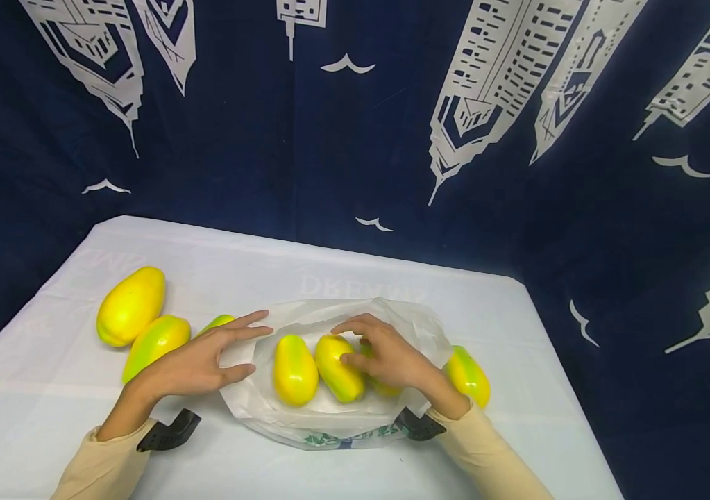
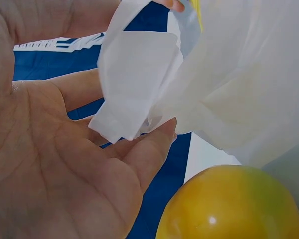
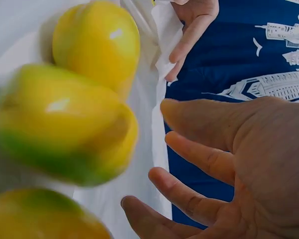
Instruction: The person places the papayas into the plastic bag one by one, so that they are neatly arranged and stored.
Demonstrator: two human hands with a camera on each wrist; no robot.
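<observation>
A white plastic bag lies on its side with its mouth spread wide. Two yellow-green mangoes show plainly inside, and a third is partly hidden by my right hand. That hand hovers over the mangoes with fingers spread; in the right wrist view, a gap separates its fingertips from the blurred middle mango. At the bag's left edge is my left hand, its fingers extended. The left wrist view has a bag handle beside these fingers, and whether they touch it I cannot tell.
Left of the bag sit a yellow mango, a greener one and another partly behind my left hand. One mango lies right of the bag, by my right wrist. A dark blue printed curtain rises behind the white-covered table.
</observation>
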